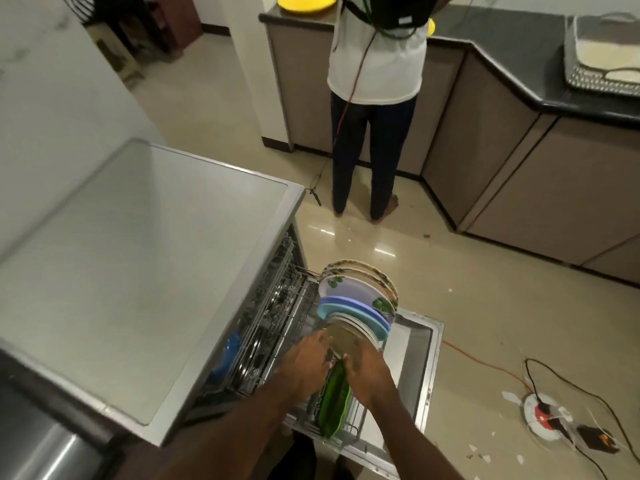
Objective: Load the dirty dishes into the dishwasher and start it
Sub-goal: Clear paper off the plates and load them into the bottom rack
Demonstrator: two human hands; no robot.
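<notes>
my left hand point(306, 358) and right hand point(367, 372) curl round the rim of a round, dull beige plate point(343, 341), one on each side, holding it on edge over the wire lower rack point(356, 419). just below my fingers a glossy green plate point(334, 400) stands upright in the rack. beyond the beige plate stand smooth blue plates point(356, 315), then a white plate with green leaf prints point(349, 289), all in one row. the steel door point(415, 344) lies open and flat on the right. the dishwasher point(138, 254) has a flat, matte grey top. farther off, a person point(375, 81) faces a dark counter point(502, 53) bearing a yellow plate point(306, 1).
</notes>
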